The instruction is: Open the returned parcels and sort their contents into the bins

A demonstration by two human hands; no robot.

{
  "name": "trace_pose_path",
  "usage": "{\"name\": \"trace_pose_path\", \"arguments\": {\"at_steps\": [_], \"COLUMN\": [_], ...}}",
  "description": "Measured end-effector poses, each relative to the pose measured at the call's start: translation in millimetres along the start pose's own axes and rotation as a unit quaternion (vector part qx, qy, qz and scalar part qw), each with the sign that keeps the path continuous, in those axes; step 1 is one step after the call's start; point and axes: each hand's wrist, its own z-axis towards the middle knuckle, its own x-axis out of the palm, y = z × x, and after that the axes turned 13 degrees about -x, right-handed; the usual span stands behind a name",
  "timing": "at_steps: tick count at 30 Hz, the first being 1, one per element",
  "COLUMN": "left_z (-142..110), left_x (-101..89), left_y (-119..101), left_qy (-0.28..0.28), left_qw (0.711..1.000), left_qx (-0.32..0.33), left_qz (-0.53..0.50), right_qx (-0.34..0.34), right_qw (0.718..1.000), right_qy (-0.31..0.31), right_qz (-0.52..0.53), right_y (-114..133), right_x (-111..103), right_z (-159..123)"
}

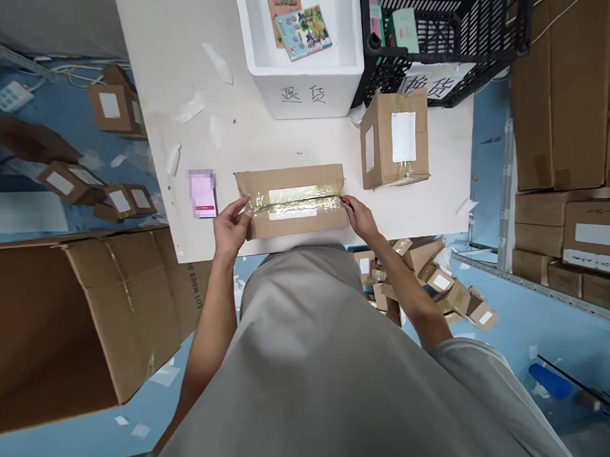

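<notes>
A long, flat cardboard box [293, 179] lies on the white table near its front edge. Shiny tape runs along its middle seam, which is parted in a dark line between two halves of a white label [293, 214]. My left hand [229, 226] grips the box's left end, thumb and fingers pinched at the edge. At the right end, my right hand [361, 218] is closed around a small red and black tool [345, 201], whose tip meets the taped seam. The tool's kind is mostly hidden by my fingers.
Behind the box stand a white bin [305, 95] holding booklets and a black crate [448, 43]. A taped carton [395, 142] sits to the right, a phone [203, 194] to the left. A big open carton [132, 308] and several small boxes [439, 282] lie below the table.
</notes>
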Motion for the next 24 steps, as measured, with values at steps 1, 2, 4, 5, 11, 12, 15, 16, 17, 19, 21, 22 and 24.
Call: {"name": "trace_pose_path", "arguments": {"at_steps": [1, 2, 4, 5, 11, 12, 15, 16, 17, 19, 21, 22, 24], "left_z": [0.4, 0.8, 1.7, 2.3, 8.6, 10.1, 15.2, 17.2, 19.2, 23.7, 29.1, 32.1, 38.7], "left_x": [-0.5, -0.7, -1.3, -2.0, -17.9, -22.2, -36.5, -41.6, -46.8, -56.7, -63.8, -65.2, -61.4], "left_y": [0.7, 1.4, 3.1, 3.9, 10.5, 12.6, 20.8, 23.8, 27.0, 33.3, 39.6, 42.6, 47.9], "left_qy": [-0.002, -0.005, -0.011, -0.014, -0.016, -0.021, -0.043, -0.051, -0.057, -0.068, -0.074, -0.073, -0.058], "left_qw": [1.0, 1.0, 1.0, 1.0, 0.999, 0.999, 0.998, 0.998, 0.998, 0.998, 0.997, 0.997, 0.998], "left_qx": [0.0, 0.0, 0.002, 0.004, -0.002, -0.005, -0.017, -0.02, -0.019, -0.011, -0.007, -0.01, -0.015], "left_qz": [0.002, 0.002, -0.003, -0.01, -0.04, -0.039, -0.033, -0.03, -0.025, -0.011, 0.003, 0.008, 0.01], "right_qx": [0.001, 0.008, 0.042, 0.068, 0.174, 0.18, 0.166, 0.152, 0.139, 0.118, 0.106, 0.104, 0.103], "right_qw": [1.0, 1.0, 0.998, 0.996, 0.977, 0.977, 0.98, 0.98, 0.978, 0.97, 0.961, 0.958, 0.955], "right_qy": [-0.009, -0.019, -0.045, -0.063, -0.106, -0.091, -0.077, -0.09, -0.11, -0.161, -0.204, -0.221, -0.249], "right_qz": [0.007, 0.01, 0.006, 0.004, 0.069, 0.073, 0.077, 0.088, 0.105, 0.137, 0.151, 0.149, 0.125], "right_y": [-1.4, -3.6, -10.3, -14.6, -29.6, -26.8, -8.1, 0.8, 10.6, 31.2, 51.5, 60.9, 77.8], "right_x": [4.6, 8.6, 15.9, 19.5, 42.6, 46.2, 55.0, 57.2, 58.9, 60.9, 59.3, 56.4, 44.9], "right_z": [-2.0, -4.6, -10.5, -12.7, 0.8, 6.2, 19.9, 22.8, 24.7, 26.3, 25.5, 24.3, 20.6]}}
